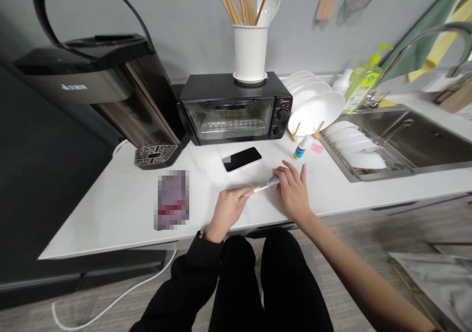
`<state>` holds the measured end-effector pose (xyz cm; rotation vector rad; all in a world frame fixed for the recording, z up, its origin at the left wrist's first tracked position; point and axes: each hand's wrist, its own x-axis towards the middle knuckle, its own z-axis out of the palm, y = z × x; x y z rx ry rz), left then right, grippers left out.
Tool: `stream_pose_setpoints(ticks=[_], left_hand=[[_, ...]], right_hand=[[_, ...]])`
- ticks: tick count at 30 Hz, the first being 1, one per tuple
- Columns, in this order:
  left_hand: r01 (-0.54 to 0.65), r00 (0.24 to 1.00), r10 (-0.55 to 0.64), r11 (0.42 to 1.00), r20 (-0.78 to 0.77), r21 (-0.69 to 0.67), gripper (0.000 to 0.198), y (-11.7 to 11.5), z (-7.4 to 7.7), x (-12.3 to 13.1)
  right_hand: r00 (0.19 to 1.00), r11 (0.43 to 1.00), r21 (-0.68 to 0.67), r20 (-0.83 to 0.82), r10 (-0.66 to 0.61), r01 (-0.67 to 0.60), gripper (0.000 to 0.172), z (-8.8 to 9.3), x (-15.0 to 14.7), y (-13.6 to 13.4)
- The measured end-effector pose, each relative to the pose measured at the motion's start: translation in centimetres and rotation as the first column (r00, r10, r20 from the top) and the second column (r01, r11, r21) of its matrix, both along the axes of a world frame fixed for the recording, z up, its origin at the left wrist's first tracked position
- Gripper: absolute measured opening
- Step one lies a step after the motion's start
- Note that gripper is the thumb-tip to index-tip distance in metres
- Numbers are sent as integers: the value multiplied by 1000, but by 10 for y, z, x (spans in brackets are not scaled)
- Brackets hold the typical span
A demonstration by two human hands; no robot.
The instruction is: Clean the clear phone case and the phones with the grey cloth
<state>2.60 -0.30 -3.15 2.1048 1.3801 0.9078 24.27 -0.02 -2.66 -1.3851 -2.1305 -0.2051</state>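
Note:
My left hand (227, 209) is closed on one end of a thin, flat, pale thing (261, 188), seen almost edge-on above the counter; its kind does not show. At its other end, the fingers of my right hand (293, 187) are closed on a small whitish piece (273, 180), perhaps film or cloth, partly hidden by the fingers. Whether the two pale things are joined I cannot tell. Just beyond my hands a phone (242, 159) lies with its dark screen up. Farther right stand a small bottle with a blue label (300, 149) and a pink paper square (317, 148).
A blurred-out purplish item (172, 199) lies on the white counter (106, 209) at left. Behind are a water dispenser (121, 91), a toaster oven (232, 118) bearing a utensil cup (250, 51), and racked plates (317, 113). The sink (420, 135) is at right.

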Motion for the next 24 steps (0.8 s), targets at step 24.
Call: stream_pose_setpoints(ticks=[24], left_hand=[[-5,1000,5,1000,27,6,28,3,-2,-2]], right_hand=[[999,1000,-8,44,-4,5,52,4,-3,3]])
